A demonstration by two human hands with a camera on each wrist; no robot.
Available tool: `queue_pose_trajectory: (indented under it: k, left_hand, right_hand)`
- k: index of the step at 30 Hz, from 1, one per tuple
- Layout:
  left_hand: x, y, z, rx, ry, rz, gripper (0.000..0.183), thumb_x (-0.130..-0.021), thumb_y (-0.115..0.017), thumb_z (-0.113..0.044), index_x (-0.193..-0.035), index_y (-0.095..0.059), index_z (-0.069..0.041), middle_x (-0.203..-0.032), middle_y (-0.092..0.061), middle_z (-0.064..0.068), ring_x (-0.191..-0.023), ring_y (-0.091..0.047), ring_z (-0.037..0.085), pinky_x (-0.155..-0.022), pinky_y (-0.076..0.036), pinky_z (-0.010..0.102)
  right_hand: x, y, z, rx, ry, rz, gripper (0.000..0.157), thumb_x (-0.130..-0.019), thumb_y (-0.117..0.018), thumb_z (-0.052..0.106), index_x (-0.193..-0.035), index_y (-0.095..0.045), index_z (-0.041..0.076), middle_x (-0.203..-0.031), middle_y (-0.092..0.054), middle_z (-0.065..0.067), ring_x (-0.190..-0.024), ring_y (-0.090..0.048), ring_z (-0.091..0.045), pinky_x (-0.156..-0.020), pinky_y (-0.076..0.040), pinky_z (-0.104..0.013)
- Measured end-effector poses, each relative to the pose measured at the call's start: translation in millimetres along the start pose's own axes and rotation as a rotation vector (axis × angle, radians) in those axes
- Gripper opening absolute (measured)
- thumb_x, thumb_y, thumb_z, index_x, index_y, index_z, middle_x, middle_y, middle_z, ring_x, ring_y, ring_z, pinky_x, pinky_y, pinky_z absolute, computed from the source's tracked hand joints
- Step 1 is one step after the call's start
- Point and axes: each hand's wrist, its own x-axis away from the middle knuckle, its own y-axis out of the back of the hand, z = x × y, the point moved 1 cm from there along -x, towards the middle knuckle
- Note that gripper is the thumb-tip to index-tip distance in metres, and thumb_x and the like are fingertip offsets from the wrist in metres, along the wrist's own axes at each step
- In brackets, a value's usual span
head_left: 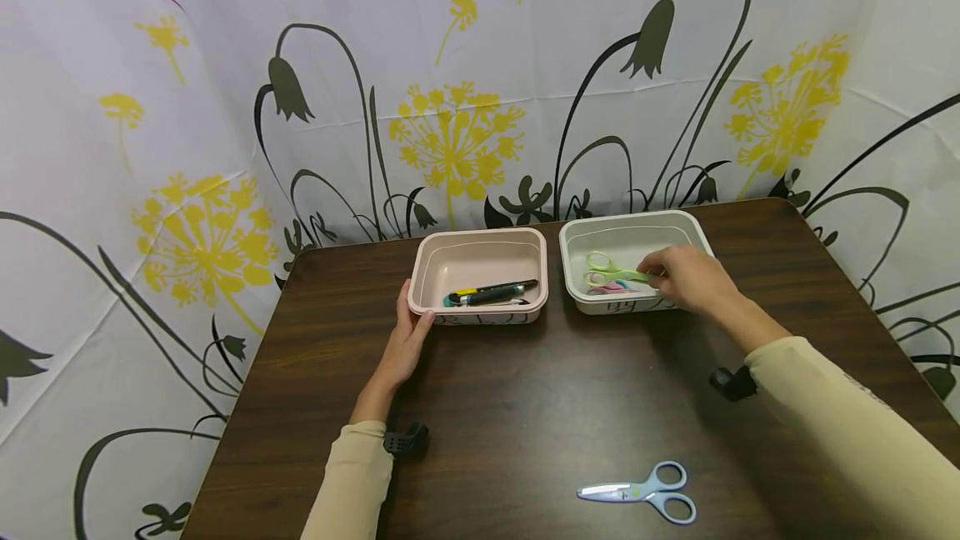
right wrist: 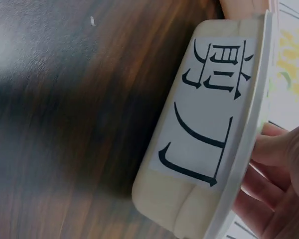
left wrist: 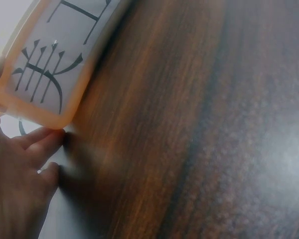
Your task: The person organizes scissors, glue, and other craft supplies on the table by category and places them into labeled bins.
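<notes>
My left hand (head_left: pixel 405 346) holds the front left corner of a pink plastic bin (head_left: pixel 480 248), fingers along its side and thumb at the front. Inside that bin lie a black marker-like pen (head_left: pixel 491 295) and other slim items. My right hand (head_left: pixel 690 277) reaches into a pale grey bin (head_left: pixel 637 231) and pinches green scissors (head_left: pixel 617 274) at the blade end, handles pointing left. Below them in the bin rests a pair with pink and blue handles (head_left: pixel 611 287). The right wrist view shows the right fingers (right wrist: pixel 261 186) behind the rim, their tips hidden.
Light blue scissors (head_left: pixel 641 492) lie on the dark wooden table (head_left: pixel 510 407), near its front. The grey bin carries a white label (right wrist: pixel 204 109) with black characters; the pink bin has one too (left wrist: pixel 50 64). A flowered curtain (head_left: pixel 480 48) hangs behind the table.
</notes>
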Motion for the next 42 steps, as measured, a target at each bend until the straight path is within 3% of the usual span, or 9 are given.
queue_pose_trajectory:
  k: [10, 15, 22, 26, 31, 36, 42]
  left_hand:
    - [-0.1, 0.7, 0.3, 0.007, 0.0, 0.006, 0.069, -0.102, -0.046, -0.017, -0.153, -0.001, -0.007, -0.153, -0.019, 0.027, -0.139, -0.026, 0.038, -0.11, -0.024, 0.051]
    - [-1.1, -0.3, -0.1, 0.009, -0.009, 0.011, 0.07, -0.102, -0.046, -0.018, -0.153, -0.001, -0.008, -0.153, -0.02, 0.028, -0.139, -0.027, 0.039, -0.11, -0.025, 0.051]
    - [-0.9, -0.4, -0.5, 0.021, -0.02, 0.005, 0.069, -0.102, -0.046, -0.016, -0.153, 0.0, -0.006, -0.153, -0.019, 0.028, -0.139, -0.026, 0.039, -0.11, -0.023, 0.051]
    - [-1.1, -0.5, 0.2, 0.03, -0.021, 0.008, 0.069, -0.102, -0.046, -0.016, -0.153, 0.0, -0.007, -0.153, -0.018, 0.028, -0.14, -0.025, 0.038, -0.11, -0.023, 0.051]
    - [-1.1, -0.1, 1.7, 0.027, -0.011, 0.005, 0.07, -0.102, -0.046, -0.017, -0.153, 0.0, -0.006, -0.154, -0.018, 0.027, -0.14, -0.025, 0.038, -0.111, -0.022, 0.051]
    - [-1.1, -0.2, 2.0, 0.022, -0.007, 0.009, 0.07, -0.102, -0.046, -0.017, -0.153, 0.0, -0.006, -0.154, -0.018, 0.026, -0.14, -0.025, 0.037, -0.111, -0.023, 0.051]
    - [-7.9, -1.8, 26.2, 0.029, -0.015, -0.009, 0.071, -0.102, -0.046, -0.025, -0.154, 0.0, -0.015, -0.156, -0.018, 0.019, -0.141, -0.025, 0.032, -0.111, -0.022, 0.051]
  right_hand:
    - [-15.3, -3.0, -11.7, -0.18, -0.049, 0.145, 0.021, -0.082, -0.064, 0.0, -0.102, -0.072, -0.003, -0.091, -0.071, -0.015, -0.076, -0.064, -0.021, -0.064, -0.048, -0.035]
    - [-20.5, -5.6, -15.2, -0.174, -0.072, 0.167, 0.023, -0.081, -0.064, 0.003, -0.102, -0.072, -0.002, -0.093, -0.072, -0.015, -0.077, -0.063, -0.02, -0.067, -0.047, -0.035]
    - [-25.6, -9.7, -13.2, -0.149, -0.081, 0.174, 0.024, -0.091, -0.061, 0.017, -0.101, -0.073, -0.001, -0.094, -0.072, -0.013, -0.084, -0.061, -0.024, -0.074, -0.046, -0.041]
    - [-25.9, -12.6, -13.0, -0.139, -0.099, 0.215, 0.034, -0.096, -0.056, 0.03, -0.098, -0.073, 0.0, -0.086, -0.07, -0.009, -0.078, -0.059, -0.022, -0.07, -0.045, -0.038]
    - [-25.5, -14.6, -14.0, -0.144, -0.123, 0.245, 0.043, -0.099, -0.049, 0.038, -0.083, -0.07, 0.003, -0.072, -0.061, -0.001, -0.065, -0.05, -0.019, -0.06, -0.038, -0.031]
    - [-24.5, -14.3, -14.3, -0.134, -0.139, 0.254, 0.045, -0.1, -0.047, 0.039, -0.088, -0.071, 0.002, -0.074, -0.063, -0.001, -0.069, -0.051, -0.02, -0.063, -0.039, -0.032]
    - [-22.5, -11.9, -13.0, -0.107, -0.122, 0.244, 0.045, -0.1, -0.046, 0.038, -0.083, -0.069, 0.003, -0.069, -0.058, -0.001, -0.064, -0.049, -0.019, -0.06, -0.037, -0.032]
